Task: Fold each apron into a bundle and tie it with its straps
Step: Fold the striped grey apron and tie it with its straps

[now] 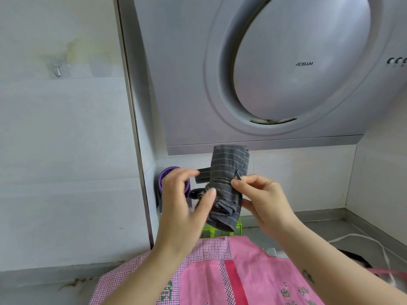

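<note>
A grey striped apron (226,172) is rolled into an upright bundle and held in the air in front of the range hood. My right hand (262,199) pinches the bundle's right side between thumb and forefinger. My left hand (182,199) is at the bundle's left, thumb against the lower roll, fingers reaching to a dark strap (203,176) that sticks out to the left. A strap loop (196,193) hangs behind the left thumb. A pink checked apron (220,274) lies spread flat on the counter below my forearms.
A large grey range hood (286,73) fills the upper right. A purple cup-like holder (164,179) sits in the wall corner behind my left hand. A green item (211,232) stands under the bundle. A white cord (363,238) trails over the steel counter at right.
</note>
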A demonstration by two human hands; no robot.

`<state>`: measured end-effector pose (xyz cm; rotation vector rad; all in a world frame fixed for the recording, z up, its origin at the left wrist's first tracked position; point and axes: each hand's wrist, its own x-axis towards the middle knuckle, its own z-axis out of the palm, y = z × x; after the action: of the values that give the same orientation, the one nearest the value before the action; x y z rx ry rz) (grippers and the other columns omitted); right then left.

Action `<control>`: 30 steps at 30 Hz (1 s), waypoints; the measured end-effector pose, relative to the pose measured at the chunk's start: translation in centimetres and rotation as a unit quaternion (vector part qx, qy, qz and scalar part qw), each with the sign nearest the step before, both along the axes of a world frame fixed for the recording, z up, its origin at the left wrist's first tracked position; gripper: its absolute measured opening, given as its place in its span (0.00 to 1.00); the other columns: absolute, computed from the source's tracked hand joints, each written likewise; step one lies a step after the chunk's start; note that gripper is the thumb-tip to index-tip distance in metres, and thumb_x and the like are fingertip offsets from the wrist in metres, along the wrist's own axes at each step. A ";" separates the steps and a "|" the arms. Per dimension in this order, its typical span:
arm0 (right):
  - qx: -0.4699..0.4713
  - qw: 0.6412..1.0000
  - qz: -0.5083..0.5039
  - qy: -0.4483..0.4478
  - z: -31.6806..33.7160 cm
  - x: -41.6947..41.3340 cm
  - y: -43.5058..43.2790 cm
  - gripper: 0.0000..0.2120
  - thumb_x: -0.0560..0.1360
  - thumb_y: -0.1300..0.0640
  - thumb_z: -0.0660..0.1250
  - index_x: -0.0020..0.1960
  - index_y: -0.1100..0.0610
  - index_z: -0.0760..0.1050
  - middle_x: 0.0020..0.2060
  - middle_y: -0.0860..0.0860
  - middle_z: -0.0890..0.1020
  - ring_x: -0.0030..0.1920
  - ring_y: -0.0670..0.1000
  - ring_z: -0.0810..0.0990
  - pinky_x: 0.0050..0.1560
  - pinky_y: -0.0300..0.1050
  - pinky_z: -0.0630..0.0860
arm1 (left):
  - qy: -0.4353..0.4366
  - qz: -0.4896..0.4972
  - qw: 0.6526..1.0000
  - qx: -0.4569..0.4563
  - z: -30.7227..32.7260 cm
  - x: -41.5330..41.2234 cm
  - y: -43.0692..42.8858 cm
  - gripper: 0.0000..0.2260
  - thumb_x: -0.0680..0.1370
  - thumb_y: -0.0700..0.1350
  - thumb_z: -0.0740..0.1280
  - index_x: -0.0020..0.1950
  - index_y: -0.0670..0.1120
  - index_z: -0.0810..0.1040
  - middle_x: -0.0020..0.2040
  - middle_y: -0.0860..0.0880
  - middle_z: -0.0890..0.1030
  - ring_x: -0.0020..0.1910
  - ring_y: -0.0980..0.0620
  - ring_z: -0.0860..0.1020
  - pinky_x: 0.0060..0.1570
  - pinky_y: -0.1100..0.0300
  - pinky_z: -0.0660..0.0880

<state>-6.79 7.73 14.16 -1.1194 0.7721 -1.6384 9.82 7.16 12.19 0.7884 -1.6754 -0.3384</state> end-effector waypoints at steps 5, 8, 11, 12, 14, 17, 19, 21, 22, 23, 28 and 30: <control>-0.038 0.999 0.025 0.026 0.0 0.6 0.8 0.03 0.63 0.60 0.71 0.30 0.55 0.80 0.36 0.54 0.84 0.38 0.50 0.82 0.38 0.39 0.79 | 0.092 -0.201 0.919 0.327 1.4 -1.8 -0.2 0.30 0.67 0.53 0.77 0.65 0.59 0.69 0.56 0.52 0.82 0.54 0.54 0.81 0.58 0.52 0.77; -0.058 0.997 -0.019 0.039 0.3 0.1 0.4 0.03 0.61 0.55 0.73 0.29 0.53 0.81 0.44 0.50 0.83 0.49 0.48 0.81 0.48 0.40 0.77 | 0.168 -0.232 0.892 0.350 1.7 -2.2 0.1 0.23 0.69 0.42 0.73 0.62 0.52 0.73 0.52 0.46 0.83 0.49 0.49 0.83 0.49 0.52 0.80; -0.037 0.998 -0.050 0.008 0.2 -1.4 -0.1 0.10 0.56 0.47 0.77 0.30 0.52 0.82 0.41 0.47 0.82 0.43 0.43 0.78 0.45 0.37 0.75 | 0.253 -0.295 0.834 0.391 1.5 -1.7 -0.1 0.23 0.65 0.42 0.72 0.59 0.48 0.75 0.48 0.43 0.83 0.45 0.46 0.83 0.43 0.49 0.81; -0.034 0.999 -0.023 -0.010 -0.1 -1.7 -0.2 0.15 0.53 0.44 0.79 0.32 0.52 0.82 0.37 0.47 0.82 0.39 0.42 0.78 0.41 0.35 0.75 | 0.263 -0.298 0.828 0.396 1.4 -1.7 -0.2 0.23 0.64 0.42 0.72 0.59 0.47 0.76 0.48 0.43 0.83 0.44 0.45 0.82 0.44 0.47 0.81; -0.047 0.998 0.035 -0.020 -0.7 -1.8 -0.1 0.23 0.48 0.41 0.82 0.35 0.54 0.83 0.34 0.48 0.82 0.36 0.42 0.79 0.39 0.34 0.77 | 0.285 -0.293 0.823 0.395 1.2 -1.8 -0.3 0.22 0.64 0.42 0.71 0.59 0.47 0.76 0.46 0.43 0.83 0.43 0.46 0.82 0.46 0.46 0.79; -0.083 0.994 0.026 0.068 -0.1 -2.0 0.5 0.20 0.52 0.40 0.81 0.32 0.53 0.82 0.33 0.49 0.82 0.37 0.45 0.79 0.44 0.37 0.77 | 0.276 -0.276 0.830 0.398 1.2 -1.8 0.0 0.19 0.66 0.41 0.71 0.56 0.48 0.77 0.44 0.44 0.84 0.41 0.46 0.83 0.45 0.48 0.79; -0.126 0.968 -0.037 0.214 1.0 -2.0 0.9 0.10 0.62 0.45 0.76 0.31 0.51 0.81 0.32 0.46 0.81 0.37 0.45 0.78 0.44 0.37 0.75 | 0.245 -0.258 0.851 0.387 1.2 -2.1 0.2 0.17 0.70 0.39 0.71 0.57 0.49 0.76 0.48 0.42 0.84 0.46 0.44 0.83 0.48 0.47 0.79; -0.181 0.924 -0.089 0.326 1.7 -1.5 0.9 0.07 0.67 0.55 0.73 0.33 0.46 0.80 0.34 0.43 0.80 0.37 0.47 0.77 0.41 0.37 0.74 | 0.221 -0.233 0.871 0.372 1.2 -2.6 0.3 0.15 0.73 0.39 0.70 0.58 0.51 0.75 0.51 0.42 0.83 0.49 0.43 0.83 0.49 0.47 0.80; -0.200 0.904 -0.115 0.360 1.7 -1.2 0.7 0.09 0.69 0.58 0.73 0.35 0.45 0.79 0.35 0.43 0.79 0.37 0.48 0.76 0.40 0.36 0.73 | 0.208 -0.222 0.880 0.365 1.3 -2.9 0.3 0.16 0.73 0.39 0.71 0.58 0.51 0.75 0.51 0.43 0.83 0.49 0.44 0.83 0.50 0.48 0.80; -0.210 0.893 -0.137 0.374 1.6 -1.0 0.6 0.11 0.70 0.60 0.73 0.37 0.44 0.79 0.36 0.44 0.77 0.37 0.47 0.76 0.40 0.36 0.73 | 0.195 -0.211 0.889 0.356 1.3 -3.1 0.3 0.16 0.73 0.40 0.71 0.58 0.51 0.75 0.51 0.44 0.83 0.49 0.45 0.83 0.50 0.48 0.80; -0.184 0.919 -0.191 0.290 0.8 -0.2 0.5 0.14 0.67 0.64 0.75 0.38 0.46 0.77 0.29 0.43 0.78 0.32 0.41 0.75 0.37 0.32 0.73 | 0.153 -0.178 0.912 0.336 1.3 -3.3 0.7 0.16 0.73 0.42 0.72 0.58 0.51 0.73 0.50 0.47 0.83 0.47 0.50 0.83 0.49 0.52 0.80; -0.179 0.922 -0.200 0.279 0.7 0.1 0.5 0.13 0.67 0.64 0.76 0.37 0.49 0.77 0.28 0.42 0.79 0.31 0.41 0.76 0.36 0.32 0.74 | 0.154 -0.175 0.909 0.345 1.2 -3.2 0.7 0.17 0.73 0.42 0.72 0.60 0.51 0.72 0.50 0.47 0.83 0.48 0.49 0.83 0.50 0.50 0.80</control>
<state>-6.65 8.21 14.85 -1.8331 1.1521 -1.8653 6.57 7.83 13.43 0.8764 -1.3816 -1.2926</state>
